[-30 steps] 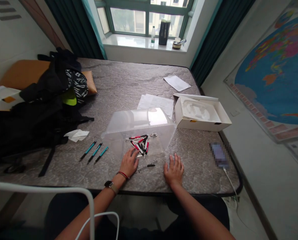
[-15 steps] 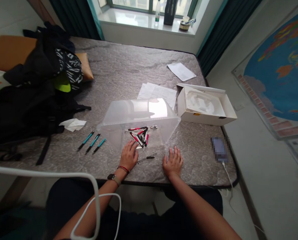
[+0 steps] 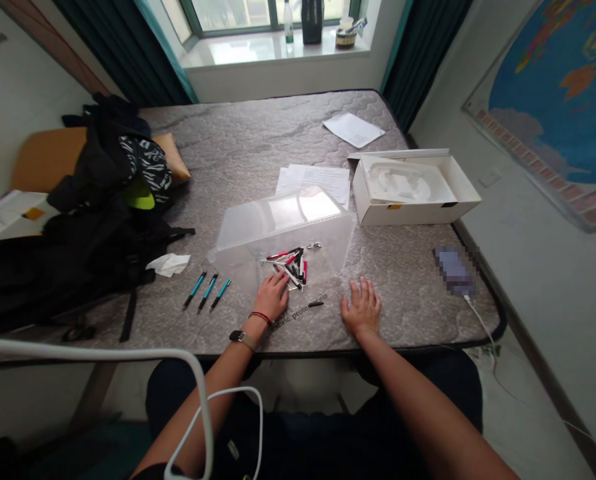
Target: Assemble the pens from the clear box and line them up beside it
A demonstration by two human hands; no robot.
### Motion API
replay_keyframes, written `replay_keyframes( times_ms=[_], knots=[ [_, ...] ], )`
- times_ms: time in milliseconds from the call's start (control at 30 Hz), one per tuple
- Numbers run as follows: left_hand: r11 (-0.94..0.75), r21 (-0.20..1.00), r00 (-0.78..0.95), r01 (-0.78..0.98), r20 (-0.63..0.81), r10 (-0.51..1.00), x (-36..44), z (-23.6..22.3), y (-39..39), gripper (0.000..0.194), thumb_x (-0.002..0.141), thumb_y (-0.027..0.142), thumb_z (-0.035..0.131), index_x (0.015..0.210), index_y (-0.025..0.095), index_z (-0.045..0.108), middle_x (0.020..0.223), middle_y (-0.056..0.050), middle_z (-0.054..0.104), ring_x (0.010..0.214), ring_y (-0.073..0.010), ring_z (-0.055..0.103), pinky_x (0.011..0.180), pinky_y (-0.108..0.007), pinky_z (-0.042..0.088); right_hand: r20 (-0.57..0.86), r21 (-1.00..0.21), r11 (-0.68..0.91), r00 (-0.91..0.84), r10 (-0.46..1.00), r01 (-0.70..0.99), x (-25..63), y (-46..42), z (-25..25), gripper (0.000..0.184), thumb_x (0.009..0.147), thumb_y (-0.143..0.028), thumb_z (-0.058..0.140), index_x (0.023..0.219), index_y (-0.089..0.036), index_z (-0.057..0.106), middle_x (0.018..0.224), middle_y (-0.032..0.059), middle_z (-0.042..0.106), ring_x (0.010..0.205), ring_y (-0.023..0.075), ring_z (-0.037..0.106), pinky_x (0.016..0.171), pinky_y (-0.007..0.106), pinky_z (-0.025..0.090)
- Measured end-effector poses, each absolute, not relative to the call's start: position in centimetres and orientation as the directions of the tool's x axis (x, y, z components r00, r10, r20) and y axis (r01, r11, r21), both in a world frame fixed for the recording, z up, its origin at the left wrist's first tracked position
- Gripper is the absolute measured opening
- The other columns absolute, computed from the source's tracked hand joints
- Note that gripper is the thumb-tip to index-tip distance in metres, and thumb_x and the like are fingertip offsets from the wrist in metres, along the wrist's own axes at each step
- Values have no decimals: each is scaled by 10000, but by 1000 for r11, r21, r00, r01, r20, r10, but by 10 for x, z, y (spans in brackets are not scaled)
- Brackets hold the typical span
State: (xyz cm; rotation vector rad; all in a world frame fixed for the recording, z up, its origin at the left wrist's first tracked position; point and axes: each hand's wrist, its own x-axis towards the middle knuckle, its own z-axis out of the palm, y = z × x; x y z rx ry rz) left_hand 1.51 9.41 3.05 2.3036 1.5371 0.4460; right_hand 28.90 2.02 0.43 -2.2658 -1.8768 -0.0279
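Observation:
My left hand (image 3: 272, 297) rests on the mattress at the mouth of a clear plastic box (image 3: 283, 227) lying on its side, fingers spread and touching a heap of red, black and white pens (image 3: 292, 262). My right hand (image 3: 361, 308) lies flat, fingers apart, holding nothing. A small black pen part (image 3: 315, 304) lies between the hands. Three teal pens (image 3: 208, 291) lie in a row to the left.
A black backpack and clothes (image 3: 83, 227) fill the left side, with a crumpled tissue (image 3: 168, 264) beside them. An open white box (image 3: 413, 188) stands at the right, papers (image 3: 315, 180) behind the clear box, a phone (image 3: 455, 270) on a cable near the right edge.
The view has swung and shifted. Both hands stay resting in about the same places by the pens.

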Motion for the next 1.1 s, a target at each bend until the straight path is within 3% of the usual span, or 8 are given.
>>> replay_keyframes(
  times_ms=[167, 367, 500, 633, 733, 867, 1100],
  knots=[
    [-433, 474, 444, 767, 96, 891, 7, 27, 95, 284, 881, 161, 490, 1079, 232, 681, 1266, -72, 606, 1222, -235, 513, 1090, -440, 410, 143, -150, -179, 201, 969, 972, 289, 20, 4, 530, 905, -372, 441, 1393, -168, 467, 1546, 143, 322, 1427, 313, 211, 1104, 487, 191],
    [-390, 476, 421, 789, 45, 906, 5, 30, 98, 196, 881, 188, 516, 940, 258, 690, 1173, -52, 643, 1147, -222, 562, 1024, -416, 465, 151, -164, -169, 194, 969, 972, 291, 20, 2, 547, 894, -360, 459, 1409, -176, 451, 1553, 135, 315, 1431, 316, 196, 1109, 490, 185],
    [-337, 601, 367, 725, 77, 927, 5, 38, 97, 148, 870, 209, 538, 914, 250, 674, 1168, -60, 641, 1120, -211, 593, 1006, -392, 480, 153, -167, -172, 198, 968, 971, 291, 19, 1, 534, 903, -368, 450, 1401, -177, 463, 1552, 133, 318, 1433, 309, 200, 1113, 483, 187],
    [-153, 864, 132, 480, 102, 986, 13, 55, 83, 124, 866, 306, 596, 945, 227, 648, 1159, -69, 671, 1095, -213, 633, 986, -407, 505, 153, -173, -176, 203, 967, 969, 291, 19, 2, 535, 899, -368, 453, 1401, -182, 464, 1552, 134, 318, 1433, 313, 201, 1112, 488, 185],
    [25, 996, -111, 84, -16, 994, 21, 69, 69, 267, 803, 381, 700, 968, 190, 612, 1141, -103, 696, 1004, -225, 690, 943, -427, 533, 141, -169, -180, 205, 969, 969, 291, 19, 3, 533, 900, -371, 452, 1399, -183, 467, 1554, 132, 314, 1433, 312, 197, 1112, 486, 187],
    [169, 947, -185, -272, -224, 957, 25, 81, 55, 373, 769, 391, 753, 996, 195, 531, 1131, -114, 711, 930, -219, 719, 903, -444, 552, 144, -163, -177, 200, 969, 971, 291, 19, 4, 532, 903, -366, 445, 1400, -177, 465, 1553, 133, 314, 1435, 310, 196, 1110, 485, 191],
    [235, 925, -110, -297, -278, 954, 24, 88, 46, 401, 783, 428, 736, 1019, 211, 495, 1198, -120, 684, 953, -211, 714, 902, -437, 559, 169, -168, -169, 198, 966, 971, 291, 18, 2, 547, 893, -361, 461, 1409, -178, 456, 1550, 137, 321, 1430, 315, 195, 1106, 490, 195]
  ],
)
